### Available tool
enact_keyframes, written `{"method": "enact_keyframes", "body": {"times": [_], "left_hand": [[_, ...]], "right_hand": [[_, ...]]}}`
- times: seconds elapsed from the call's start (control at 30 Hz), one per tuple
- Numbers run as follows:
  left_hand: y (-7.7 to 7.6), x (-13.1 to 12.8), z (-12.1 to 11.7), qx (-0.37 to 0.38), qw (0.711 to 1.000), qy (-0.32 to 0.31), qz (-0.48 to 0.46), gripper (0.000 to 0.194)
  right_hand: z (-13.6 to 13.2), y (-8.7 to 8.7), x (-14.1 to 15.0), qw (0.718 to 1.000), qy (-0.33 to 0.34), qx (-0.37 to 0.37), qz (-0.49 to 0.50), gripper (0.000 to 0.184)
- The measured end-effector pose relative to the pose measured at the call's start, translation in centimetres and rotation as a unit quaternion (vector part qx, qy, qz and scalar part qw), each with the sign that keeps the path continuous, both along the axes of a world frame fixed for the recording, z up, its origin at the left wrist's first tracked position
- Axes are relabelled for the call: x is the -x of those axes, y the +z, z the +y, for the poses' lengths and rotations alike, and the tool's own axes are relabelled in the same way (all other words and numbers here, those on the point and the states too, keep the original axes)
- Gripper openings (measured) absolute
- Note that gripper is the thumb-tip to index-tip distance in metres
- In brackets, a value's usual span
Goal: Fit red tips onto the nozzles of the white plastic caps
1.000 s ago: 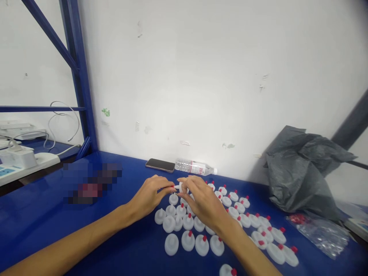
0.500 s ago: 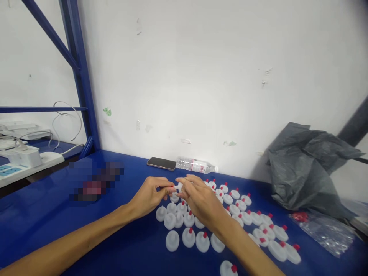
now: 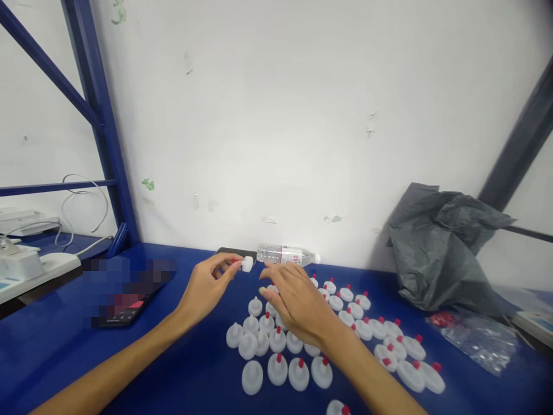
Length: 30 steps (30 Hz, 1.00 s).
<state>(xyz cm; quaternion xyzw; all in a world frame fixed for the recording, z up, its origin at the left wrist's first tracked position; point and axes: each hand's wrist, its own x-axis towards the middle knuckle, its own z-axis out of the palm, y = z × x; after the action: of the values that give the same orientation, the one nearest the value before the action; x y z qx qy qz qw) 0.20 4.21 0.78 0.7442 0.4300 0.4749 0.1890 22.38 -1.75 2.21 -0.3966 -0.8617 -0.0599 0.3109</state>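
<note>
Pinched between the thumb and fingers of my left hand (image 3: 209,285) is a small white plastic nozzle cap (image 3: 247,264), its red tip at my fingertips. To the right, my right hand (image 3: 298,302) hovers over the table with fingers apart, and nothing shows in its grasp. Beneath and around it lie several white round nozzle caps, many with red tips, such as a red-tipped nozzle cap (image 3: 277,370). A nozzle cap without red (image 3: 252,378) lies among a few bare ones at the left of the group. My right hand and forearm hide part of the group.
On the blue table (image 3: 181,369), a clear bottle (image 3: 287,255) lies by the wall beside a dark phone (image 3: 224,250). A partly blurred dark device (image 3: 129,311) lies left. Right are a grey plastic bag (image 3: 436,248) and a clear bag (image 3: 475,343) with red pieces.
My hands have separated. The left has moved leftward with the nozzle cap, while the right has let go and its fingers have spread. The view has shifted slightly.
</note>
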Motion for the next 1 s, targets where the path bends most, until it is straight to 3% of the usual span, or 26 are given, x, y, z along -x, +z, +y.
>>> {"method": "enact_keyframes", "body": {"times": [0.07, 0.17, 0.4, 0.47, 0.57, 0.7, 0.87, 1.0], "left_hand": [[-0.3, 0.5, 0.4, -0.046, 0.996, 0.031, 0.075, 0.029], [-1.0, 0.8, 0.9, -0.096, 0.976, 0.017, 0.195, 0.024], [-2.6, 0.9, 1.6, -0.053, 0.958, -0.052, 0.275, 0.030], [-2.3, 1.2, 1.9, -0.048, 0.961, -0.049, 0.268, 0.032], [-1.2, 2.0, 2.3, -0.056, 0.956, 0.010, 0.288, 0.029], [0.2, 3.5, 2.9, -0.020, 0.915, 0.083, 0.393, 0.027], [1.2, 4.6, 3.1, 0.018, 0.895, 0.069, 0.441, 0.023], [1.5, 5.0, 3.1, 0.045, 0.887, 0.023, 0.459, 0.020]], "right_hand": [[-0.2, -0.2, -0.2, 0.998, 0.000, 0.035, -0.049, 0.028], [-0.5, -0.7, -0.2, 0.992, 0.020, 0.085, -0.095, 0.037], [-0.9, -1.3, 0.3, 0.981, 0.039, 0.157, -0.103, 0.053], [-0.8, -1.4, 0.2, 0.983, 0.035, 0.154, -0.097, 0.053], [-0.5, -1.5, 0.0, 0.989, 0.019, 0.119, -0.087, 0.054], [-0.2, -1.5, 0.1, 0.995, -0.005, 0.059, -0.079, 0.048], [0.0, -1.7, 0.6, 0.996, -0.007, 0.024, -0.087, 0.037], [0.1, -1.9, 0.8, 0.995, 0.002, 0.013, -0.100, 0.034]]}}
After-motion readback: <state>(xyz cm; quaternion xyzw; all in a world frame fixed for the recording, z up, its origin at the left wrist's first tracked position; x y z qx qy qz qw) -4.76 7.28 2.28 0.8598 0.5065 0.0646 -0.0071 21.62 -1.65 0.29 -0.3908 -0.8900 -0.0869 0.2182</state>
